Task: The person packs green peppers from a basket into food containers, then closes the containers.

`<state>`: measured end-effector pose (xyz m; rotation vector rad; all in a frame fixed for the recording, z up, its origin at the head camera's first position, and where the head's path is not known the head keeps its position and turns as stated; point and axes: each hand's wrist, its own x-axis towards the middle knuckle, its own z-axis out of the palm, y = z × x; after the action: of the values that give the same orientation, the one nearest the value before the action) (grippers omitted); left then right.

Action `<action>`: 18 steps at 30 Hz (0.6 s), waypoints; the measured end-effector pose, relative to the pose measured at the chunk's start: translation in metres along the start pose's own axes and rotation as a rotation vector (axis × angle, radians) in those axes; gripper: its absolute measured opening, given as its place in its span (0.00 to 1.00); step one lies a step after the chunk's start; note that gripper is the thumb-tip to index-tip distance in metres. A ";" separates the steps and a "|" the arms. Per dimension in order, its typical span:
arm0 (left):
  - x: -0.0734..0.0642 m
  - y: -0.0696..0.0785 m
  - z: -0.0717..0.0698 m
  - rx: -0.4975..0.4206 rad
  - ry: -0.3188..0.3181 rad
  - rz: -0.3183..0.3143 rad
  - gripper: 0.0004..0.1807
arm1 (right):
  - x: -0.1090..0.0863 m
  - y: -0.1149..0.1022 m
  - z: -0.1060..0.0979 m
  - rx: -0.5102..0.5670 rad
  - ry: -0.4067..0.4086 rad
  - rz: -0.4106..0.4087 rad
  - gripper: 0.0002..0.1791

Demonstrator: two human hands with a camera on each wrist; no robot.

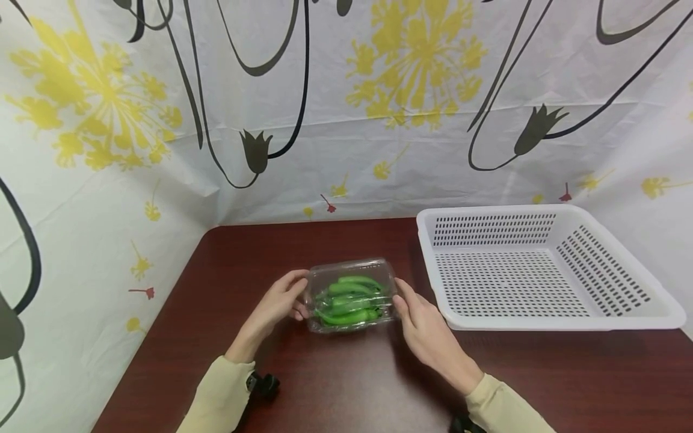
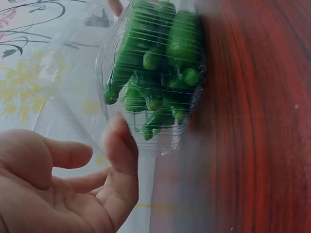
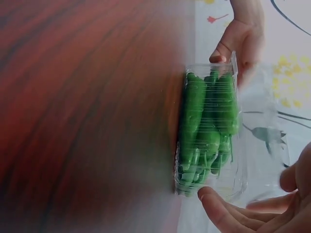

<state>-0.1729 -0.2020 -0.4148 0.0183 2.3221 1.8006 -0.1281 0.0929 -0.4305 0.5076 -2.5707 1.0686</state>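
Observation:
A clear plastic box (image 1: 352,294) with several long green peppers (image 1: 349,300) in it is over the dark table, between my two hands. At its left end is my left hand (image 1: 278,304); in the left wrist view a bent finger (image 2: 121,145) comes right up to the plastic, the thumb (image 2: 73,154) apart from it. My right hand (image 1: 428,331) is at the opposite end. A fingertip (image 3: 205,193) meets the lower corner there in the right wrist view, while the thumb (image 3: 289,178) stands away from the plastic.
A white perforated plastic basket (image 1: 541,288) stands on the table (image 1: 346,385) to the right, behind my right hand. Patterned white cloth (image 1: 335,132) with yellow flowers hangs behind the table and at its sides. Small dark devices sit at both wrists.

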 end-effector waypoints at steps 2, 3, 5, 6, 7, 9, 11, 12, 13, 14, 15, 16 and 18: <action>0.000 -0.001 0.001 -0.015 0.001 0.016 0.23 | 0.000 0.001 0.000 -0.006 -0.001 -0.006 0.20; 0.000 -0.001 0.002 -0.020 0.005 0.020 0.23 | 0.001 0.001 0.000 -0.010 0.000 -0.007 0.20; 0.000 -0.002 0.003 -0.027 0.012 0.031 0.23 | 0.002 0.000 0.000 -0.015 0.001 -0.006 0.18; 0.000 -0.002 0.004 -0.026 0.016 0.036 0.23 | 0.003 0.000 0.001 -0.016 0.003 -0.005 0.18; -0.001 -0.002 0.004 -0.023 0.019 0.041 0.23 | 0.003 0.000 0.001 -0.020 0.005 -0.004 0.18; -0.002 -0.002 0.005 -0.020 0.023 0.038 0.23 | 0.004 0.000 0.001 -0.025 0.009 -0.004 0.18; -0.003 -0.001 0.005 -0.010 0.017 0.037 0.25 | 0.004 -0.001 0.001 -0.033 0.010 -0.003 0.18; -0.004 0.000 0.005 -0.003 0.010 0.036 0.26 | 0.004 -0.001 0.001 -0.039 0.011 -0.002 0.18; -0.005 0.001 0.005 0.005 0.002 0.034 0.27 | 0.004 -0.001 0.001 -0.045 0.011 0.002 0.18; -0.006 0.002 0.005 0.012 -0.006 0.031 0.29 | 0.005 -0.002 0.001 -0.051 0.011 0.005 0.18; -0.007 0.003 0.005 0.020 -0.012 0.032 0.30 | 0.005 -0.002 0.001 -0.055 0.011 0.007 0.19; -0.009 0.005 0.005 0.032 -0.019 0.031 0.32 | 0.005 -0.002 0.001 -0.060 0.011 0.009 0.19; -0.012 0.007 0.005 0.053 -0.032 0.032 0.34 | 0.005 -0.002 0.002 -0.067 0.013 0.011 0.21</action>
<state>-0.1614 -0.1970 -0.4077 0.0918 2.3593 1.7395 -0.1314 0.0893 -0.4284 0.4690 -2.5908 0.9819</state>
